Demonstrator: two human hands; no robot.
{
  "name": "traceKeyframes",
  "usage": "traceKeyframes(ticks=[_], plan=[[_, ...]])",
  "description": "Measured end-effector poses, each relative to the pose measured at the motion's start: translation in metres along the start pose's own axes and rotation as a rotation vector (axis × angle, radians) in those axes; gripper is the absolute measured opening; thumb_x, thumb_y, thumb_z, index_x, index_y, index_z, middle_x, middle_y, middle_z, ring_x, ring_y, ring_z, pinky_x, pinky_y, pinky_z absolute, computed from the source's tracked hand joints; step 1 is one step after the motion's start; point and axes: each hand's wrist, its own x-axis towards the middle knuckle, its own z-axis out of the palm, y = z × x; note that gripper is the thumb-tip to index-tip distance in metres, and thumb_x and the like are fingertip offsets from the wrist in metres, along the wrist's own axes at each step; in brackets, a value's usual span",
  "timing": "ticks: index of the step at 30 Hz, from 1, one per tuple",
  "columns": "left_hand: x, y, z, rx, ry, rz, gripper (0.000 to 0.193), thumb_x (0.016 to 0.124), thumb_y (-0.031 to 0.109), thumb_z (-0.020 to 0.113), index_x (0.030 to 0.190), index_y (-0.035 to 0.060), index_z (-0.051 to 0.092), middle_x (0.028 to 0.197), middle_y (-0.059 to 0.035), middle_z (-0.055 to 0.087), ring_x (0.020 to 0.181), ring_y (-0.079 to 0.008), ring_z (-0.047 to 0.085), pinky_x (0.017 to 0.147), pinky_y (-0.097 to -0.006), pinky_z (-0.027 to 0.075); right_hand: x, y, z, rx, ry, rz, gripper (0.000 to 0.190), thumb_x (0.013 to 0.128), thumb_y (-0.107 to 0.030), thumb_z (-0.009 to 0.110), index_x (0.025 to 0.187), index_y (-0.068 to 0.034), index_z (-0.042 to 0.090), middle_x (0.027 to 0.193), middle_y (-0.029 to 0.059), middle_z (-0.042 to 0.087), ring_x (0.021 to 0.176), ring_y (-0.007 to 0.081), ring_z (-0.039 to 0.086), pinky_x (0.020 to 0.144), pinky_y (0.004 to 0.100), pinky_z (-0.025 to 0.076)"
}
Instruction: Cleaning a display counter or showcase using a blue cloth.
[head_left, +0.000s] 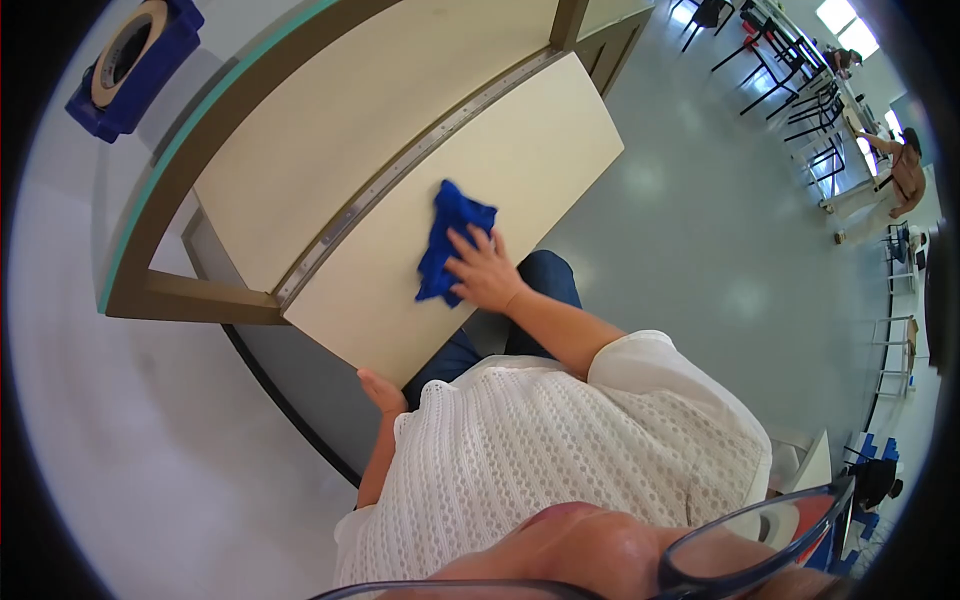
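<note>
A blue cloth (448, 232) lies spread and creased on a cream hinged panel (547, 135). My right hand (486, 271) presses flat on the cloth's lower right part, fingers apart, not gripping it. At the panel's near left corner is my left hand (382, 391), its fingertips touching the edge; its thumb side and the underside of the corner are partly hidden. A metal piano hinge (405, 166) joins the panel to a second cream board (360, 97) within a brown frame with a teal edge.
A blue tape dispenser with a tape roll (129, 64) is fixed at the upper left, near the white wall (150, 390). My knees are under the panel. Black chairs (772, 67) and long tables stand far off at right, where several people are. Grey floor (675, 247) lies between.
</note>
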Motion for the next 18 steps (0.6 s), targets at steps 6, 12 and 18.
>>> traceKeyframes(ticks=[6, 12, 18], plan=[[0.002, -0.005, -0.002, 0.019, 0.008, 0.022, 0.073, 0.091, 0.057, 0.02, 0.107, -0.0084, 0.048, 0.107, -0.0148, 0.053, 0.096, -0.0241, 0.049, 0.087, -0.0362, 0.038, 0.015, 0.064, -0.021, -0.11, 0.013, 0.271, 0.046, 0.073, -0.035, 0.062, 0.112, -0.012, 0.053, 0.142, 0.0126, 0.024, 0.131, 0.036, 0.016, 0.103, 0.0548, 0.013], [0.001, -0.002, -0.006, 0.062, -0.05, 0.014, 0.075, 0.09, 0.059, 0.019, 0.106, -0.0072, 0.048, 0.107, -0.0139, 0.053, 0.096, -0.0221, 0.049, 0.087, -0.0362, 0.038, 0.036, 0.122, -0.033, -0.139, 0.103, 0.331, 0.051, 0.078, -0.037, 0.058, 0.12, -0.01, 0.048, 0.143, 0.0141, 0.022, 0.131, 0.0379, 0.015, 0.103, 0.0542, 0.015], [-0.001, 0.002, -0.003, 0.056, -0.004, 0.044, 0.077, 0.089, 0.061, 0.018, 0.109, -0.0069, 0.048, 0.106, -0.0135, 0.053, 0.096, -0.0216, 0.048, 0.087, -0.0361, 0.037, 0.063, 0.17, -0.037, -0.16, 0.205, 0.387, 0.054, 0.08, -0.039, 0.054, 0.124, -0.009, 0.046, 0.141, 0.0166, 0.024, 0.129, 0.0408, 0.019, 0.102, 0.0532, 0.023]])
